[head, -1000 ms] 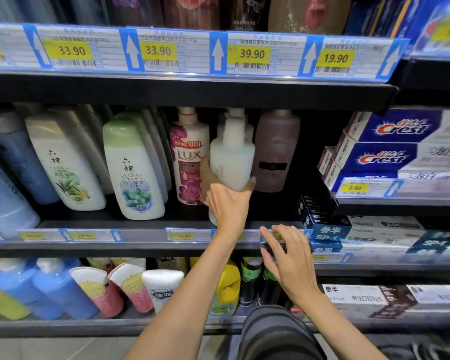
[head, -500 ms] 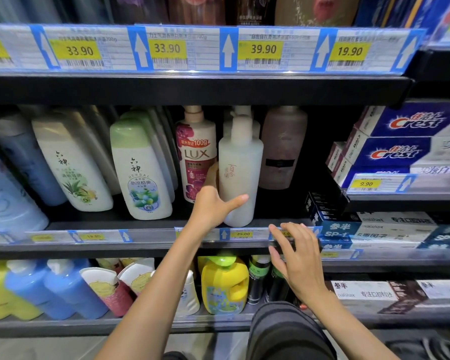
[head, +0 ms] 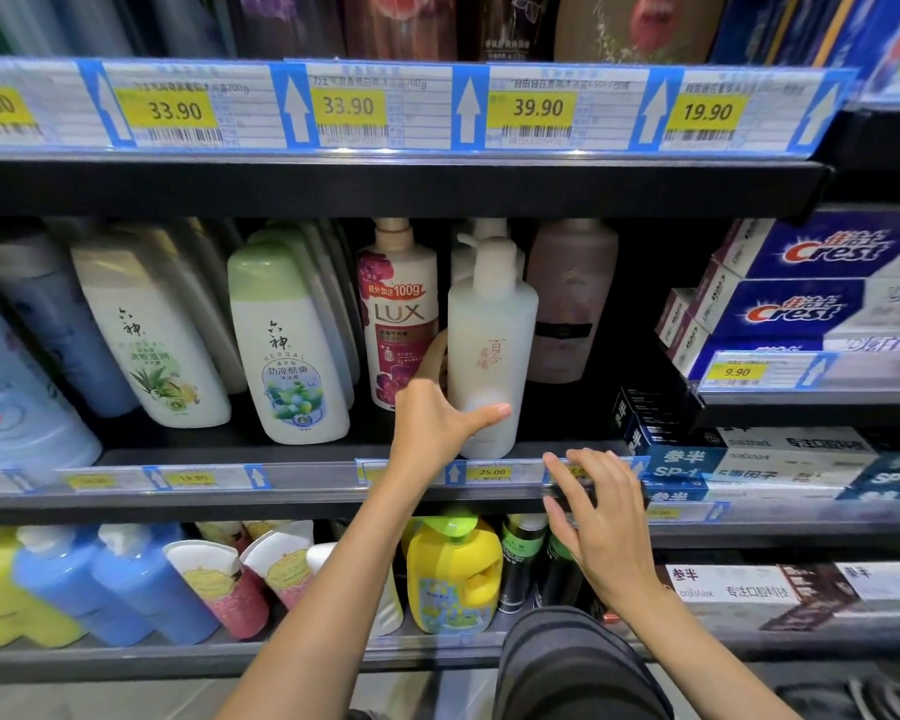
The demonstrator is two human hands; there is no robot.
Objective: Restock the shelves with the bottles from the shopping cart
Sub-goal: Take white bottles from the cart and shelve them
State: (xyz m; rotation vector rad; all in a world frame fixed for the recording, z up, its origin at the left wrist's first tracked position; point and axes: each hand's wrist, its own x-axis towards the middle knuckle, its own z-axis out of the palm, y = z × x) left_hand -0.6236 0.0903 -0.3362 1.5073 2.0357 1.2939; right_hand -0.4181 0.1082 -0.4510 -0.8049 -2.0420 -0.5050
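A white frosted pump bottle (head: 492, 335) stands upright at the front of the middle shelf (head: 302, 493), between a pink LUX bottle (head: 398, 314) and a mauve bottle (head: 572, 304). My left hand (head: 440, 420) grips its lower part, thumb across the front and fingers behind. My right hand (head: 596, 517) rests with spread fingers on the shelf's front rail, just right of the white bottle. The shopping cart is out of view.
Green-capped and white herbal bottles (head: 287, 345) fill the shelf's left side. Crest toothpaste boxes (head: 811, 298) are stacked at right. Below stand a yellow bottle (head: 453, 574), blue bottles (head: 141, 584) and tubes. A dark knee (head: 572, 667) is at the bottom.
The white bottle has come down from a lifted tilt to stand upright on the shelf, and my left hand slid lower on it. My right hand stayed on the rail.
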